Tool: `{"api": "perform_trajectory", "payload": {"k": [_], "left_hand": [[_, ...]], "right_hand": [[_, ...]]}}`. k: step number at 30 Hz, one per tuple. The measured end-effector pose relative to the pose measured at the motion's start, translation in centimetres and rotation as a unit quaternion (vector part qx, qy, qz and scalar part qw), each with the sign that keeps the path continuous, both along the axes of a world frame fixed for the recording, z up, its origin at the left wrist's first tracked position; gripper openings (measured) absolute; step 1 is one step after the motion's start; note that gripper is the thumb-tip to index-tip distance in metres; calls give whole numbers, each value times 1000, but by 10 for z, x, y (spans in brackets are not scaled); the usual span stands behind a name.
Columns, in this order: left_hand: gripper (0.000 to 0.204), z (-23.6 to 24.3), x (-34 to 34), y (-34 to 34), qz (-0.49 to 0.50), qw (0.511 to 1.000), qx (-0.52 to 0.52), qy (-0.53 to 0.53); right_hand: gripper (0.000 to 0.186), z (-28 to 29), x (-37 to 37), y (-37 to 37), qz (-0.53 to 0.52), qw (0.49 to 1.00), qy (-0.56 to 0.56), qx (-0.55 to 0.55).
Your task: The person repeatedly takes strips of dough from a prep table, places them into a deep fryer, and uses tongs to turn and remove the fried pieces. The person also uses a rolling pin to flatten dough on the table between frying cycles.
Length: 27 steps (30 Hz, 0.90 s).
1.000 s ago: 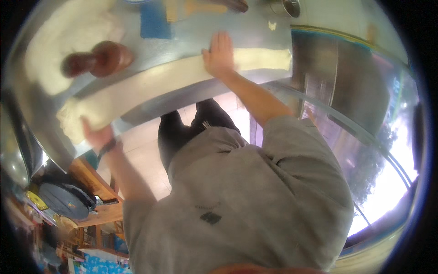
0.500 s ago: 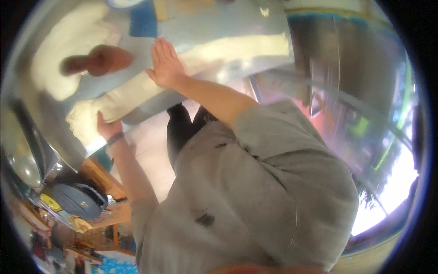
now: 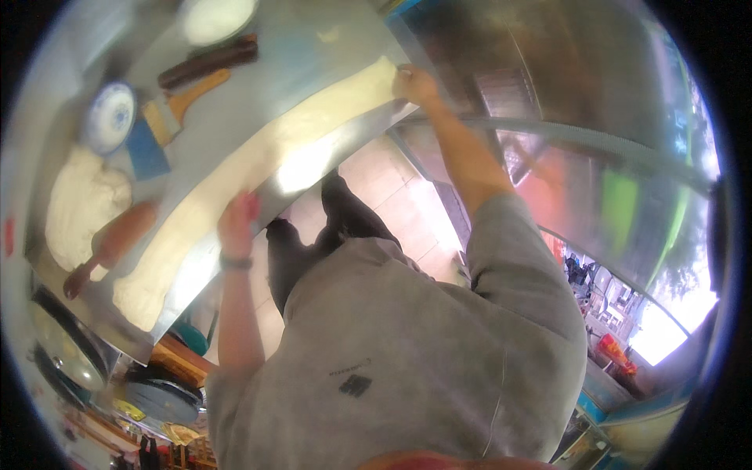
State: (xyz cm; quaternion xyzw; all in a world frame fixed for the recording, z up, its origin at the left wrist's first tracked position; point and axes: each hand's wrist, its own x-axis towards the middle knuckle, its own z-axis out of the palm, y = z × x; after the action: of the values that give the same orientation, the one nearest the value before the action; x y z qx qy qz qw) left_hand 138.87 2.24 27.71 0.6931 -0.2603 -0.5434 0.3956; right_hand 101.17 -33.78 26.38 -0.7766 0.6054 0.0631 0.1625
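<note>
A long pale strip of dough (image 3: 262, 153) lies slantwise along the front of the metal table (image 3: 235, 110), its near-left end folded or bunched a little. My right hand (image 3: 417, 84) is at the strip's far-right end, fingers closed on its edge. My left hand (image 3: 237, 222) is beside the strip's near side, left of its middle, and smeared by motion; its fingers do not show clearly. A wooden rolling pin (image 3: 125, 231) rests left of the strip, partly against a big lump of dough (image 3: 82, 200).
Behind the strip lie a blue-bladed scraper (image 3: 147, 149), a wooden-handled tool (image 3: 200, 92) and a dark rod (image 3: 207, 63). A blue-patterned bowl (image 3: 110, 117) and a white-filled bowl (image 3: 215, 17) stand farther back. Round pans (image 3: 160, 399) are at lower left.
My right hand has moved from lying flat on the strip's middle to its right end. My left hand has left the strip's left end and shifted right. The whole view has turned.
</note>
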Motion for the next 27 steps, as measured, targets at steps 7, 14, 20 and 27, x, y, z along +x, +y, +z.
{"api": "perform_trajectory", "payload": {"k": [7,14,20,27], "left_hand": [[68,-4,-54,-116,-265,784,-88,-555],[78,-3,-48,-119,-273,781,-79,-556],[81,-5,-40,-113,-283,776,-59,-561],[66,5,-41,-98,-169,863,-25,-476]], "right_hand": [[36,-8,72,-18,-71,997,-25,-21],[26,104,28,-56,-59,975,-185,-103],[30,50,1,-68,-25,988,-74,-131],[49,-35,-1,-65,-85,989,-95,-80]]}}
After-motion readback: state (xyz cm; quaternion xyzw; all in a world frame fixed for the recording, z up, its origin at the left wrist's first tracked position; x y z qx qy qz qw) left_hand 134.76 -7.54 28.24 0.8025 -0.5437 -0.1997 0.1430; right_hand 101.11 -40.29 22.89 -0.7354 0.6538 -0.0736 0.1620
